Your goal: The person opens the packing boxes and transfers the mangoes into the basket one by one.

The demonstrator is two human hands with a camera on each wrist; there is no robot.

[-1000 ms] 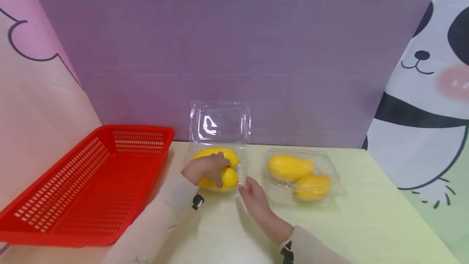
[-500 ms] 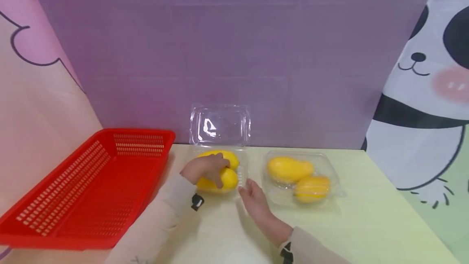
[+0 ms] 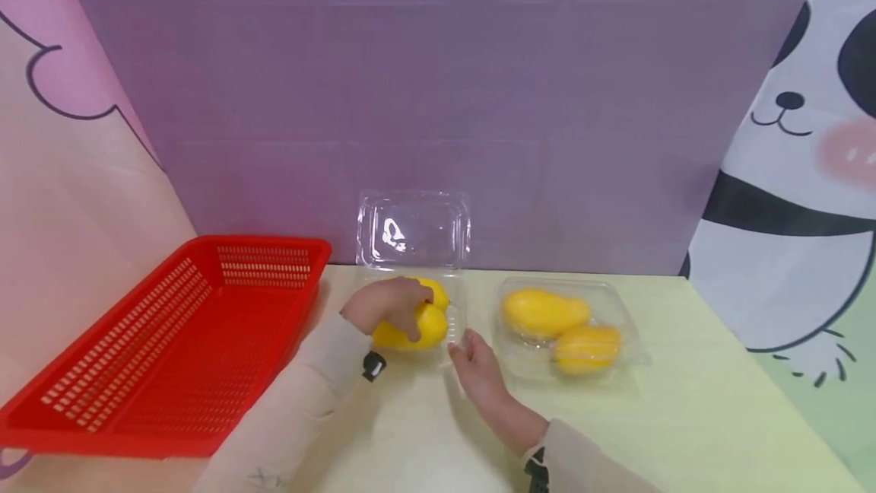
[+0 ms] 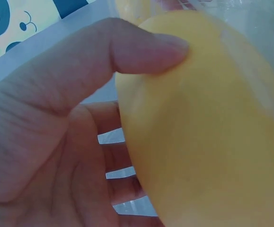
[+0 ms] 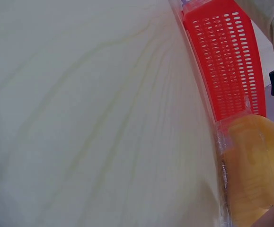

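In the head view, my left hand reaches over an opened clear plastic container and grips the nearer of two smooth yellow oval fruits. The other yellow fruit lies behind it, partly covered by the hand. Up close in the left wrist view, the thumb presses on the gripped fruit while the other fingers go round its side. My right hand, fingers curled, pinches the container's front right corner. The raised lid leans toward the purple backdrop. Hands hide much of both fruits.
On the right sits a second clear container with a pear-shaped yellow fruit and a ridged yellow fruit inside. A red slotted basket stands along the left side of the pale table.
My left hand and the nearer fruit have shifted slightly away from me, covering more of the rear fruit. The right hand stays at the container's corner. The head view has shifted slightly.
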